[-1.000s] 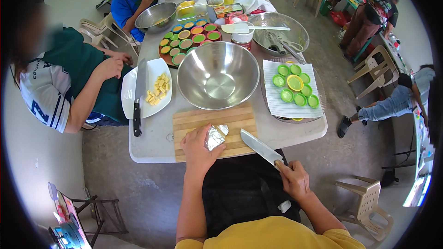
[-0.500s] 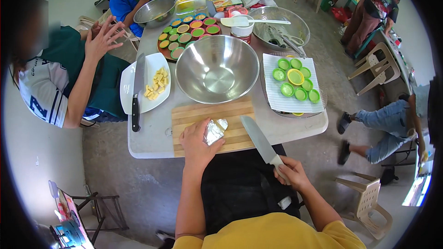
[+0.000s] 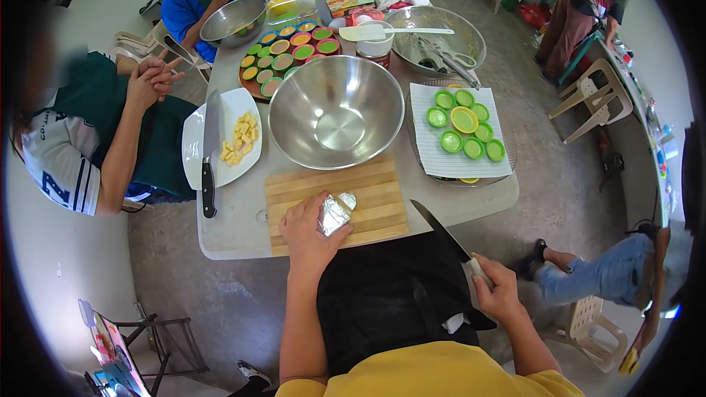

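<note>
My left hand (image 3: 304, 231) is curled round a foil-wrapped block (image 3: 335, 215) on the wooden cutting board (image 3: 375, 195). A pale yellow patch shows at the block's far end where the foil is open. In my right hand (image 3: 501, 290) is a kitchen knife (image 3: 445, 237) with a pale handle, held by the grip off the table's near edge. Its blade points away and to the left, apart from the block. Just beyond the board stands a large steel mixing bowl (image 3: 294, 140), its inside bare.
On the left, a white plate (image 3: 193, 143) bears yellow cubes (image 3: 241, 140) and a black-handled knife (image 3: 209, 184). Small green and yellow cups (image 3: 464, 120) rest on lined paper at right. Behind are filled cups (image 3: 282, 62) and a glass bowl (image 3: 471, 26). One person sits close at left.
My right hand has moved right with the knife, its blade now farther from the board. My left hand stays on the foil-wrapped block. The person at left has brought their hands together.
</note>
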